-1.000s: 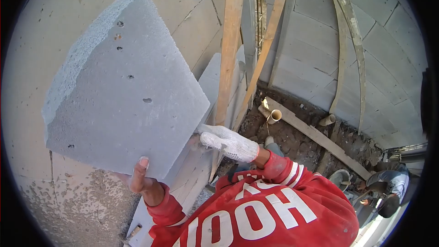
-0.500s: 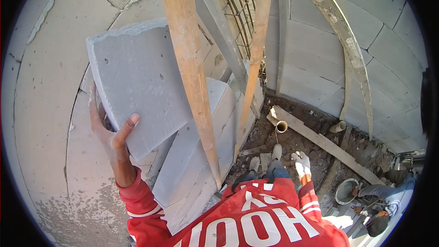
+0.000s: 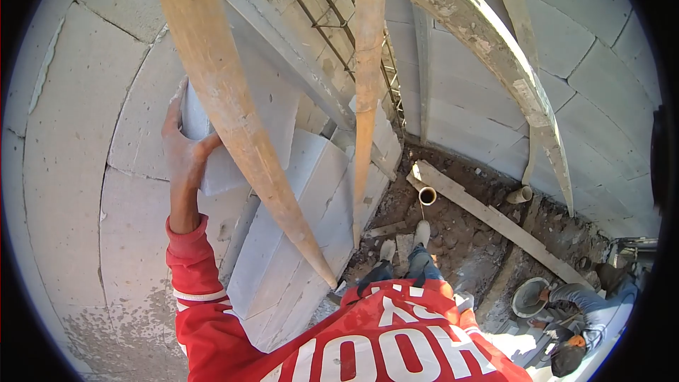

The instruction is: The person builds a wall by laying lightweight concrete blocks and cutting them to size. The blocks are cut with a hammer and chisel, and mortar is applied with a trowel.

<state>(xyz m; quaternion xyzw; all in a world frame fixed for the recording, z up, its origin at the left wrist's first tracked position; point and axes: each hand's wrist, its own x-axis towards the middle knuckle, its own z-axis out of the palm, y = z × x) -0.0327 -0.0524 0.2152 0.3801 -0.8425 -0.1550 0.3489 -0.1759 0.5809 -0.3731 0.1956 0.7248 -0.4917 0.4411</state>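
Observation:
My left hand [image 3: 185, 141] grips the near left edge of a grey block [image 3: 262, 110], thumb on one face and fingers along the side. Part of the block is hidden behind a wooden pole [image 3: 226, 92]. It stands against the pale block wall [image 3: 71, 170], above a lower course of blocks [image 3: 283, 219]. Only a small part of my right hand [image 3: 463, 302], in a pale glove, shows beside the red sweater; its fingers are hidden.
A second wooden pole [image 3: 366, 92], a curved beam [image 3: 481, 35] and a rebar cage [image 3: 329, 18] rise ahead. On the dirt floor lie a plank [image 3: 495, 223] and pipe ends [image 3: 427, 196]. At lower right, a co-worker [image 3: 590, 311] reaches to a bucket [image 3: 529, 297].
My left hand and the block have moved forward, and the block is now further behind the pole. My right hand has drawn back toward the sweater. The view has shifted.

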